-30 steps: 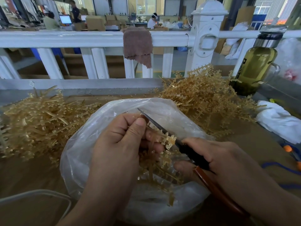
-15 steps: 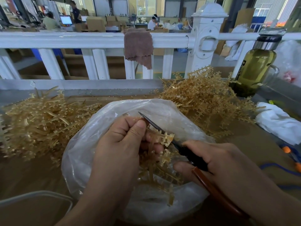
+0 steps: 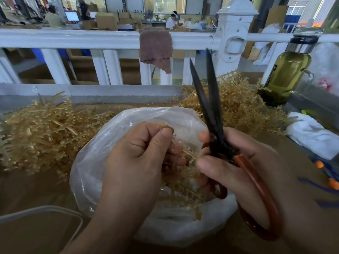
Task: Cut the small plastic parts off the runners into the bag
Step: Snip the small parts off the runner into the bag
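Your left hand [image 3: 135,154] and right hand [image 3: 244,167] are bare. Your left forearm [image 3: 110,226] and right forearm [image 3: 308,222] are bare too, uncovered right down to the bottom edge of the view. Left thumb [image 3: 161,142] shows a short, plain nail; right hand's nails are too blurred to tell.

Daylight from rear windows [image 3: 166,4], soft shadows; wide-angle bowing at edges; motion blur throughout; background soft.

Runner [image 3: 187,153] mostly behind left hand [image 3: 135,154]
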A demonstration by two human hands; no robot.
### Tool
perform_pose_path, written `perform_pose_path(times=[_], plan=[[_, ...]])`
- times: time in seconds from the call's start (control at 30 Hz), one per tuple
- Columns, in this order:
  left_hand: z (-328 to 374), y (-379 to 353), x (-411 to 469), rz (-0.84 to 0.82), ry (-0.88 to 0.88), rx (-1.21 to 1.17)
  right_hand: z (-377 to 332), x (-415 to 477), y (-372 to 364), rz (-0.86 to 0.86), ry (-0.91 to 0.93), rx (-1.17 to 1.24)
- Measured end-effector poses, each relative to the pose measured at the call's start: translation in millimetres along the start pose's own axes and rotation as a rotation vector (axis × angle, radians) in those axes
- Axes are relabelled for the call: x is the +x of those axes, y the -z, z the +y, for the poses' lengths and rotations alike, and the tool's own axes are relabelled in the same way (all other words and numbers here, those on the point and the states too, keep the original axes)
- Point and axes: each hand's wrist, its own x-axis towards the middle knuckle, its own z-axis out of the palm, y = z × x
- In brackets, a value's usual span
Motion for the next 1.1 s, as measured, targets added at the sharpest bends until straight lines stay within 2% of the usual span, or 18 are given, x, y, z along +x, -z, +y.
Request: perform_pose_path(times=[0.2,0.33,0.4,0.47,0.5,0.57,0.63,0.73,0.83,0.93,1.0,1.1], plan=[[8.6,6.0,2.3,0.005,-0.017,0.062,-8.3,13.4,-2.6,0.082,-0.011,0.101],[8.2,14.6,10.0,0.04,0.088,-0.05,-11.5,26.7,5.8,0.118,-0.03,0.374],[6.3,14.5,14.9,-0.045,0.252,-0.262,-10.6,34.4,5.7,0.127,-0.032,0.492],[5.6,15.0,16.6,-0.222,0.434,-0.456,-8.3,40.9,3.6,0.157,-0.025,0.62],[4.4,16.0,16.2,-0.33,0.47,-0.493,-6.1,43.4,2.6,0.174,-0.026,0.658],[0.7,18.0,14.9,-0.476,0.438,-0.507,-1.4,46.8,1.5,0.191,-0.03,0.69],[-2.9,18.2,15.9,-0.492,0.408,-0.428,4.2,48.0,1.2,0.186,-0.036,0.741],[-7.6,19.9,16.1,-0.491,0.476,-0.329,12.1,47.8,0.8,0.207,-0.045,0.742],[-4.8,20.8,14.1,-0.586,0.536,-0.513,20.1,44.9,0.1,0.252,-0.08,0.711],[-1.3,20.4,13.0,-0.506,0.549,-0.7,24.8,40.5,-0.5,0.257,-0.135,0.717],[1.7,19.0,12.9,-0.479,0.547,-0.766,25.2,37.4,-2.4,0.26,-0.154,0.726],[3.4,17.8,11.7,-0.574,0.489,-0.814,25.1,33.0,-7.1,0.264,-0.143,0.759]])
